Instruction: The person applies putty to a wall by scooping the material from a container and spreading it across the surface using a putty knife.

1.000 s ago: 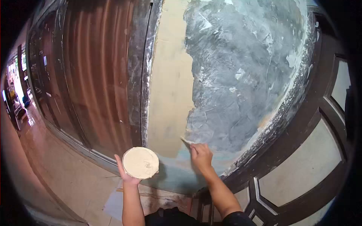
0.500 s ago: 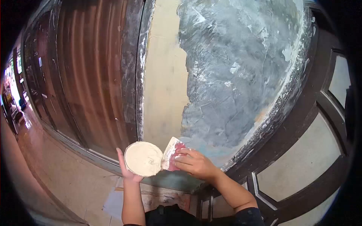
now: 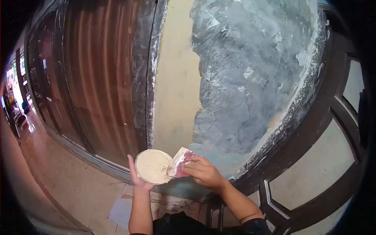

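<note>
My left hand supports a round tub of cream-coloured putty from beneath and along its left side, thumb stretched up beside the rim. In my right hand is a reddish putty scraper, pinched between fingers and thumb and smeared with pale putty. The scraper's lower left corner touches the putty at the tub's right edge, where the surface is stirred up. In front of me stands a wall, grey and patchy, with a smooth cream putty strip down its left side.
A dark wooden frame with a brown curtained pane borders the wall on the left. At right is a dark panelled door with pale panels. A light sheet lies on the tiled floor below.
The tub and both hands sit slightly further right and lower in view, as the whole scene has shifted the same way. The scraper's corner now reaches into the putty at the tub's edge.
</note>
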`<state>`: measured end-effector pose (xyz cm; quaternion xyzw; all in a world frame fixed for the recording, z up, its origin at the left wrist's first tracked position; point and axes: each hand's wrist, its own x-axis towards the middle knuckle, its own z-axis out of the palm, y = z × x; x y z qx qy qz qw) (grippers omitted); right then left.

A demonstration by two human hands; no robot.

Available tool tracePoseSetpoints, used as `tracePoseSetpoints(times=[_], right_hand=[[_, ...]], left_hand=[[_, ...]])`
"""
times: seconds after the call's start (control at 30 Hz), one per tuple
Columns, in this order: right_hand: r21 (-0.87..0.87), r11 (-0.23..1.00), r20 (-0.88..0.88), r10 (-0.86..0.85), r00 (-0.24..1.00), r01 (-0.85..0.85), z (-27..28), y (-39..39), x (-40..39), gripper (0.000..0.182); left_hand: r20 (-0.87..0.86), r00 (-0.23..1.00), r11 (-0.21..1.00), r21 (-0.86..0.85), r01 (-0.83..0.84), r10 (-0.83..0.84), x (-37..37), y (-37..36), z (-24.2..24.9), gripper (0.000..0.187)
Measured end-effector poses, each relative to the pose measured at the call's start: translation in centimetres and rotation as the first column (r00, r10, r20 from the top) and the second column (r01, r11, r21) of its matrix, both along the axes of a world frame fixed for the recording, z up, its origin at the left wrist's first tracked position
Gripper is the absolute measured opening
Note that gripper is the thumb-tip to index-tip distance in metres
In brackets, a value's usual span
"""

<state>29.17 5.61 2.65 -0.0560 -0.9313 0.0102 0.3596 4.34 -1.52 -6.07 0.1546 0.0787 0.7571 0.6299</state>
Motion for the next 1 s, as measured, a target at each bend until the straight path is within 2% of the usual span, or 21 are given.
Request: tracePoseSetpoints(times=[0.13, 0.2, 0.23, 0.3, 0.37, 0.43, 0.5, 0.53, 0.6, 0.63, 0.73, 0.77, 0.83, 0.9, 0.93, 1.0], right_hand=[[-0.016, 1.000, -0.087, -0.010, 0.996, 0.009, -0.4, 0.0, -0.9, 0.039], [-0.021, 0.999, -0.113, -0.049, 0.992, 0.047, -0.7, -0.1, -1.3, 0.038], [-0.020, 0.999, -0.112, -0.043, 0.993, 0.041, -0.8, 0.1, -1.4, 0.038], [0.018, 0.997, -0.153, -0.072, 0.986, 0.076, -0.9, 0.3, -1.5, 0.036], [0.013, 0.996, -0.177, -0.088, 0.980, 0.092, -0.7, 0.5, -1.6, 0.034], [0.045, 0.980, -0.223, -0.181, 0.958, 0.195, -0.5, 0.9, -1.5, 0.035], [0.047, 0.975, -0.261, -0.198, 0.945, 0.218, 0.2, 1.7, -1.4, 0.032], [0.008, 0.958, -0.296, -0.271, 0.916, 0.287, 0.4, 2.3, -1.2, 0.029], [-0.066, 0.915, -0.353, -0.395, 0.848, 0.399, -0.4, 3.8, -0.7, 0.020], [-0.065, 0.916, -0.353, -0.392, 0.850, 0.396, -1.5, 4.9, -0.4, 0.020], [-0.178, 0.830, -0.200, -0.556, 0.807, 0.528, -6.9, 7.0, 1.0, 0.008], [-0.182, 0.828, -0.197, -0.559, 0.806, 0.530, -9.1, 7.3, 1.7, 0.008], [-0.221, 0.726, 0.066, -0.655, 0.753, 0.651, -13.2, 8.2, 2.9, 0.008], [-0.231, 0.702, 0.113, -0.669, 0.735, 0.674, -16.7, 9.1, 3.2, 0.010], [-0.247, 0.669, 0.171, -0.682, 0.711, 0.701, -17.5, 9.2, 2.9, 0.011], [-0.271, 0.638, 0.174, -0.704, 0.689, 0.721, -18.9, 10.0, 2.4, 0.011]], left_hand=[[-0.039, 0.999, 1.000, 0.016, 0.018, -0.018, 0.0, -0.4, -0.1, 0.103], [0.016, 1.000, 1.000, -0.017, 0.012, -0.012, -0.1, -0.2, -0.8, 0.102], [0.042, 0.998, 0.999, -0.016, -0.041, 0.042, -0.1, 0.0, -1.0, 0.102], [0.001, 1.000, 0.999, 0.032, 0.027, -0.027, -0.3, -0.1, -1.2, 0.104], [0.017, 1.000, 0.999, 0.038, 0.021, -0.022, -0.5, 0.0, -1.8, 0.104], [0.002, 1.000, 0.998, 0.067, -0.006, 0.005, -0.6, 0.3, -1.9, 0.104], [-0.007, 1.000, 0.994, 0.113, 0.000, 0.001, -0.5, -0.4, -1.6, 0.101], [-0.004, 1.000, 0.994, 0.113, -0.003, 0.004, -0.5, -0.6, -1.4, 0.101], [-0.004, 0.998, 0.992, 0.107, -0.069, 0.070, -1.0, -1.1, -1.1, 0.099], [0.011, 0.988, 0.986, 0.060, -0.157, 0.156, -1.3, -0.9, -1.6, 0.098], [0.046, 0.981, 0.982, 0.014, -0.191, 0.190, -2.7, -1.3, -2.1, 0.096], [0.014, 0.977, 0.977, 0.018, -0.213, 0.213, -3.2, -1.5, -2.4, 0.095], [-0.018, 0.972, 0.971, 0.030, -0.236, 0.236, -3.7, -1.8, -2.5, 0.095], [-0.016, 0.954, 0.954, 0.018, -0.298, 0.298, -3.9, -2.1, -2.0, 0.095], [0.044, 0.975, 0.971, 0.091, -0.220, 0.216, -3.7, -2.8, -0.9, 0.095], [-0.014, 0.983, 0.977, 0.118, -0.180, 0.183, -3.7, -3.2, -0.8, 0.095]])
